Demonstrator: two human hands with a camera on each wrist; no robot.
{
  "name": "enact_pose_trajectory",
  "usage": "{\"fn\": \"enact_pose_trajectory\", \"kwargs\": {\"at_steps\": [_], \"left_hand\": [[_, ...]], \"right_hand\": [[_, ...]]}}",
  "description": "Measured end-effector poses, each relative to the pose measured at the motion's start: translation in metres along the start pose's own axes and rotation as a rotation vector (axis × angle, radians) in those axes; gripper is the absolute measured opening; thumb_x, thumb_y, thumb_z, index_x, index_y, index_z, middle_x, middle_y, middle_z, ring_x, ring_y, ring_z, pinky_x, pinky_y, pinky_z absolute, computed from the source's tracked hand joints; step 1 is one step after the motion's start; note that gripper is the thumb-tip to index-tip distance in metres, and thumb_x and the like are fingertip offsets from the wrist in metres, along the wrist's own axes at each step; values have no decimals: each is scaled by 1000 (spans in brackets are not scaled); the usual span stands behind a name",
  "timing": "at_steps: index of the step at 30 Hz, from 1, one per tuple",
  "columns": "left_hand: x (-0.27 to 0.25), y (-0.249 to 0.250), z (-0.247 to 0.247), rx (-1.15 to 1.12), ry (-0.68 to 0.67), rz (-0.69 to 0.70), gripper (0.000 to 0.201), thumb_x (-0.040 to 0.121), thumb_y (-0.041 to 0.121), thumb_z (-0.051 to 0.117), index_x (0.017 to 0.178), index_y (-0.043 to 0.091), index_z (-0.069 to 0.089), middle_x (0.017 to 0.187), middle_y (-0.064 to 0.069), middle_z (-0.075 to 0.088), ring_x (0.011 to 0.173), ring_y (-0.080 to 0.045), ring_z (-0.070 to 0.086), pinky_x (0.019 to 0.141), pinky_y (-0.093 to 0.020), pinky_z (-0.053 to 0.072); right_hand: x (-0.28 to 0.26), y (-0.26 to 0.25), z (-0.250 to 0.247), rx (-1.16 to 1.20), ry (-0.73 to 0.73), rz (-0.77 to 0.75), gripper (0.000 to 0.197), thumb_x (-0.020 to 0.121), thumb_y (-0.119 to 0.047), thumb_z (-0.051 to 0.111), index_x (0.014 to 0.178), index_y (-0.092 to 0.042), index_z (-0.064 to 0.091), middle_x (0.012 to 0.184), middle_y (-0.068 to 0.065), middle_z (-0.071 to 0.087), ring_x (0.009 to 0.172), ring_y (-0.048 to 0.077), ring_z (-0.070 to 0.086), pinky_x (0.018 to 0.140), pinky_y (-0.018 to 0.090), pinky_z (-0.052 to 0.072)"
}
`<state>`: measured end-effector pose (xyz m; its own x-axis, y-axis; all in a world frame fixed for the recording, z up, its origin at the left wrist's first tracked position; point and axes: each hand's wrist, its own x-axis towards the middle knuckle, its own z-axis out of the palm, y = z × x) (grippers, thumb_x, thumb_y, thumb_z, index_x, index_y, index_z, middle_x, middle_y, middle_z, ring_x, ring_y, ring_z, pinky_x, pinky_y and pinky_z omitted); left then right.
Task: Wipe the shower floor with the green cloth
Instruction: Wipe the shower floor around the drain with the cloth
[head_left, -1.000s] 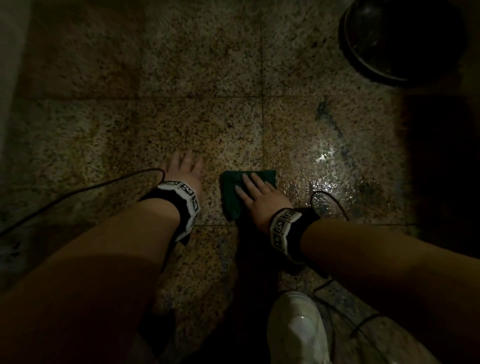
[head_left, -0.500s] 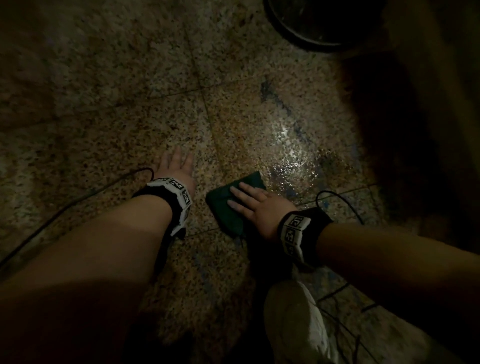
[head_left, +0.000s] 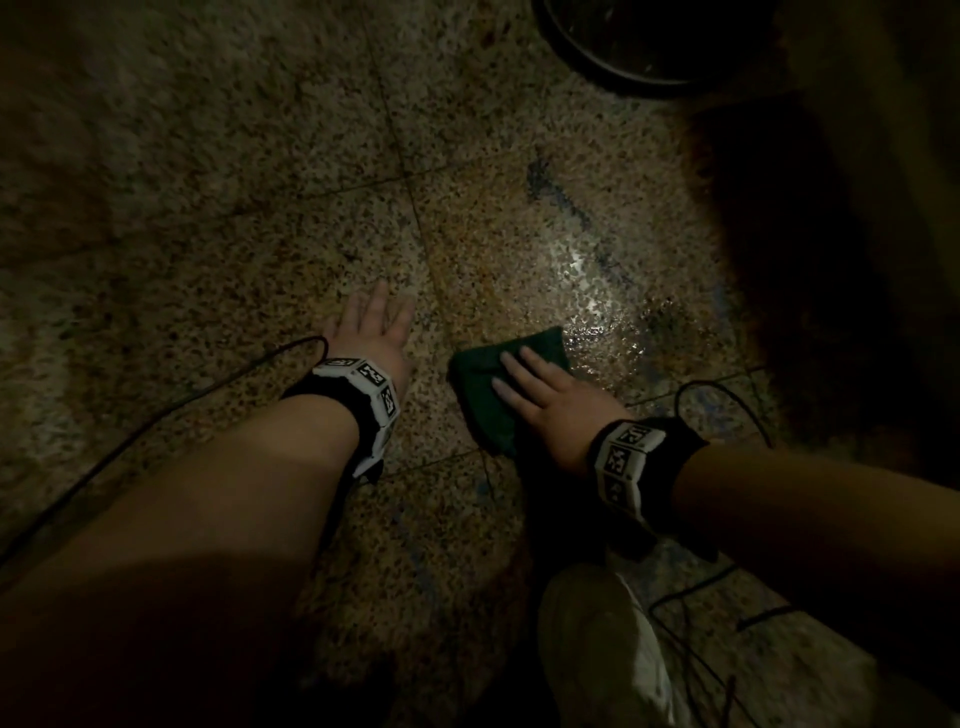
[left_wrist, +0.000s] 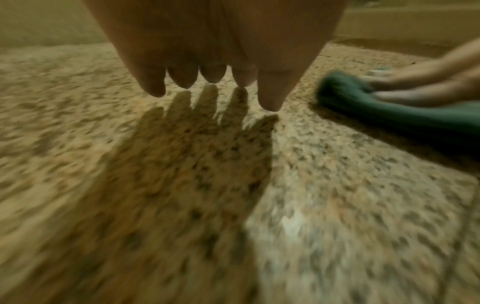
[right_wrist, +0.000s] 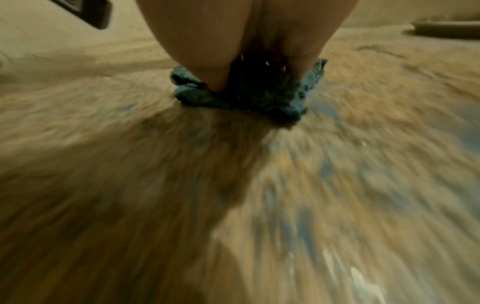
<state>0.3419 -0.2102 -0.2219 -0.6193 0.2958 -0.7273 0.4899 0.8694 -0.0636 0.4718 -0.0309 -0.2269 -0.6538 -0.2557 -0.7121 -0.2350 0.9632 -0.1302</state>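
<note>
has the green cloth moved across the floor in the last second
Yes. The green cloth under the right hand slid toward the person, from above the tile seam beside it, next to the wet patch, down onto that seam.

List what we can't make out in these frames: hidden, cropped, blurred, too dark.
- Head view: dark round basin cut off by the top edge; contents unreadable.
- Head view: right side of the floor lost in shadow.
- Right wrist view: right hand covers the green cloth; its fingers are hidden, and the floor is motion-blurred.
- Left wrist view: whether the left hand touches the floor is unclear.
- Head view: white shoe cropped by the bottom edge.
</note>
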Motion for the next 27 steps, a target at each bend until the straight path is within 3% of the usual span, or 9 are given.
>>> {"fn": "enact_pose_trajectory", "kwargs": {"at_steps": [7,14,22,25,27], "left_hand": [[8,19,-7,-30,-36,28,67,100,45,31,149,31,-12,156,-1,-23,144,-31,-10,117,-41,5],[3,23,-5,4,-41,10,70,99,49,27,148,27,-19,154,-3,-28,144,-32,-13,117,-42,4],[3,24,-5,-9,-23,19,69,99,51,27,149,27,-14,156,-2,-23,144,-31,-12,117,-43,5],[0,31,-7,4,-31,56,68,100,47,29,149,29,-14,156,-1,-23,144,-30,-12,116,-43,6],[-1,36,-9,4,-63,50,72,99,49,33,149,29,-14,155,-1,-25,144,-31,-12,116,-44,6]], "right_hand": [[-3,8,3,-12,6,0,65,101,-23,29,150,-21,-12,156,5,-23,144,24,-18,118,37,5],[24,29,-38,53,78,139,67,100,-19,35,151,-20,-9,156,5,-22,145,24,-15,116,36,14],[-8,30,7,51,1,135,69,100,-24,35,151,-22,-11,156,3,-25,144,24,-18,116,46,16],[-24,31,21,50,-12,120,67,100,-23,33,151,-20,-11,156,7,-24,144,26,-19,118,36,5],[-27,32,21,57,3,118,65,101,-22,31,151,-20,-11,156,7,-24,144,26,-18,117,33,4]]}}
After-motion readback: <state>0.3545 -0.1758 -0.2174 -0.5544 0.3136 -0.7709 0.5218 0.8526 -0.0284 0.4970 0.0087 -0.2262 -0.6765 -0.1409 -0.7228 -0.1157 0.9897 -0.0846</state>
